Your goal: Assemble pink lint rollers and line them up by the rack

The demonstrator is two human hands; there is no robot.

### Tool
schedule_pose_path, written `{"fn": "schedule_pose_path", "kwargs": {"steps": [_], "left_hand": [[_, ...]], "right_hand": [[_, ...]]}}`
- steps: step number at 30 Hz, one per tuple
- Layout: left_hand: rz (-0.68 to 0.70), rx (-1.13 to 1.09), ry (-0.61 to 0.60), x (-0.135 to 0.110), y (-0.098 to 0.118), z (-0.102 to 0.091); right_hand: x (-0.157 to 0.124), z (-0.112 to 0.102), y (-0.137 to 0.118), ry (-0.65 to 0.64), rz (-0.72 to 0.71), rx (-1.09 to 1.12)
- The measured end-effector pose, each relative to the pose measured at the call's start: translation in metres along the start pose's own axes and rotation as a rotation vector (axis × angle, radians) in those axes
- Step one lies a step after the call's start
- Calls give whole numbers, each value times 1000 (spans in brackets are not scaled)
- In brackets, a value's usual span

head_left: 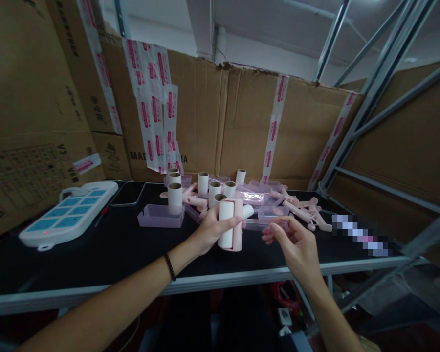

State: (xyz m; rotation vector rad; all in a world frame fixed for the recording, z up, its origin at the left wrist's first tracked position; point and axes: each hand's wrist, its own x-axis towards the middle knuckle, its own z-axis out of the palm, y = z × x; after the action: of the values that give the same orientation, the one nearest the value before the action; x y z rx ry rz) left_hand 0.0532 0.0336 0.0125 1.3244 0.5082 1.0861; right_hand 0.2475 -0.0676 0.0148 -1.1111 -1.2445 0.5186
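Note:
My left hand (210,230) is wrapped round a white paper roll mounted on a pink roller handle (230,224), held above the black table (113,249). My right hand (295,244) pinches a clear pink plastic cover (262,224) by its end, just right of the roll. Behind both hands stand several white rolls with cardboard cores (175,198), and a pile of pink handles (302,210) and clear covers (160,216) lies on the table.
A white power strip with blue sockets (68,212) lies at the left, a dark phone (127,194) beside it. Taped cardboard boxes (242,127) wall the back and left. A grey metal shelf frame (374,93) rises at the right.

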Motion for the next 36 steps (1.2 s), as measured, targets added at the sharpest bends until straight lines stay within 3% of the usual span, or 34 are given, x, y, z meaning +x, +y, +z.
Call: {"fn": "schedule_pose_path", "kwargs": {"steps": [14, 23, 36], "left_hand": [[-42, -30, -28, -2, 4, 2], [5, -2, -17, -3, 2, 3], [-48, -17, -29, -2, 0, 2]], "right_hand": [[0, 3, 3, -12, 7, 55], [-1, 6, 3, 31, 49, 51], [-2, 8, 6, 58, -13, 43]]}}
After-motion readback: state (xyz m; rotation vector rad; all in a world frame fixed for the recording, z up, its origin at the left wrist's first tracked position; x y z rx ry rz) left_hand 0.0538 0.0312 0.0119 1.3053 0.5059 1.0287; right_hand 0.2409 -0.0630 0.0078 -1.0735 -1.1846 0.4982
